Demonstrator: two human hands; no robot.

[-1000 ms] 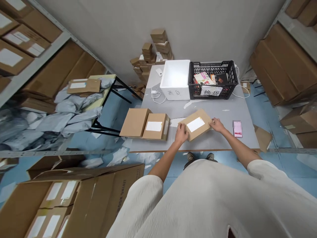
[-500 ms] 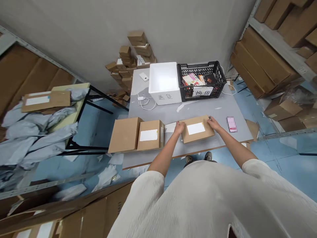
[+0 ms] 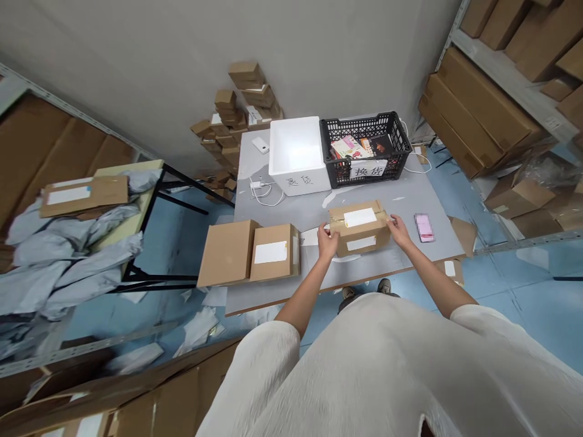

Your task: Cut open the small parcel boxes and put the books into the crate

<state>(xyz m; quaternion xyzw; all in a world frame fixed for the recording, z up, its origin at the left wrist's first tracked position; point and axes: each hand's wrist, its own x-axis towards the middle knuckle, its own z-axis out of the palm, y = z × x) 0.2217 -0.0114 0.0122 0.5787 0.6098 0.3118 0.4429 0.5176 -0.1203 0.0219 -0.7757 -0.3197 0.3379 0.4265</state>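
Observation:
A cardboard box (image 3: pixel 382 243) with two white labels is held between my hands over the front of the grey table (image 3: pixel 314 209). One label is on its upward face and one on the face toward me. At the box's left end my left hand (image 3: pixel 328 241) grips the edge. My right hand (image 3: pixel 399 232) holds the right end, with fingertips against the cardboard. To the left stand a labelled carton (image 3: pixel 272 270) and a larger plain carton (image 3: pixel 226 252). A phone (image 3: pixel 424 228) with a pink screen lies right of my right hand.
At the table's back stand a white foam bin (image 3: pixel 305 181) and a black crate (image 3: pixel 339 176) holding books. A white power bank (image 3: pixel 261 145) and cable lie near the bin. Small boxes (image 3: pixel 246 76) are stacked against the wall. Grey mailing bags (image 3: pixel 91 261) cover a side table.
The box has been tipped, so a second labelled face shows and its taped side points up. Both hands have shifted slightly along its ends.

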